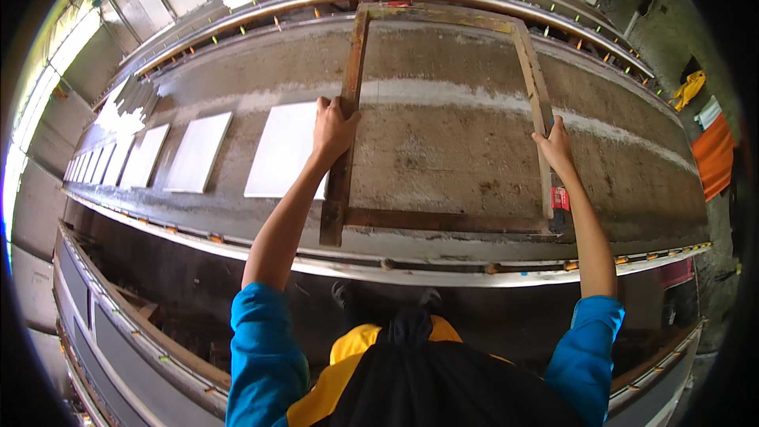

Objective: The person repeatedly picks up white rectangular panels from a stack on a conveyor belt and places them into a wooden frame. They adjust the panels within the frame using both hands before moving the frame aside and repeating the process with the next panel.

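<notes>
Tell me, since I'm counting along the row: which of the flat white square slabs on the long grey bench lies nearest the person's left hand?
The rightmost white slab, last in the row: its right edge sits beside the wooden frame that the left hand grips. The other slabs lie farther left.

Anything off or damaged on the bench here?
Nothing spilled or broken. The wooden frame in the left hand and right hand lies slightly skewed to the bench edge. White slabs lie in an even row; the concrete bench is stained.

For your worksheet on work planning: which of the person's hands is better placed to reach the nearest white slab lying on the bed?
Left. The left hand grips the wooden frame on its left rail, right beside the nearest white slab. The right hand grips the far rail.
</notes>
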Demonstrator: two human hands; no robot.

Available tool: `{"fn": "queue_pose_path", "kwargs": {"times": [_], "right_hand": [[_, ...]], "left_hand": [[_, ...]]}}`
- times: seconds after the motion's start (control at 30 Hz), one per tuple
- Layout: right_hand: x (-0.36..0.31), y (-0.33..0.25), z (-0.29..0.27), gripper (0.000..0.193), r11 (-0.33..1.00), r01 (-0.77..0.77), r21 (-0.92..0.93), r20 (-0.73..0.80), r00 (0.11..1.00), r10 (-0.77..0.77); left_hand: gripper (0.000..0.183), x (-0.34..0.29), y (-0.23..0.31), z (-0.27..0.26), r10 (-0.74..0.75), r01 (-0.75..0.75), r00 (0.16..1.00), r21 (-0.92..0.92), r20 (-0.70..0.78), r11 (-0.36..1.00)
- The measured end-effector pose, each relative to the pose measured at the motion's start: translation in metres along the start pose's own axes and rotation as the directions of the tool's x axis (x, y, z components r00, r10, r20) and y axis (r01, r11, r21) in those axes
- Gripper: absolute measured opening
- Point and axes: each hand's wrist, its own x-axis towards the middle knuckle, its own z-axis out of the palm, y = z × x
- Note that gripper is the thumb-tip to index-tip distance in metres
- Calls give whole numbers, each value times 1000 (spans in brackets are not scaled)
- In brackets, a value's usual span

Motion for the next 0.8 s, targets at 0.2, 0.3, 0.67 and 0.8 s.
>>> {"fn": "queue_pose_path", "kwargs": {"times": [0.2,0.3,0.67,0.8], "right_hand": [[-7,65,24,72,1000,-25,-1,16,1000,25],[-11,86,43,70,1000,-9,18,-11,1000,9],[-37,96,53,66,1000,-20,-17,21,1000,20],[-39,104,51,67,998,-51,-25,58,997,52]], "left_hand": [[47,-23,13,53,-63,63,997,15,31,998],[46,-35,14,64,-74,72,997,48,33,996],[41,-62,3,82,-94,94,992,4,85,996],[41,-62,5,91,-110,110,989,10,104,994]]}}
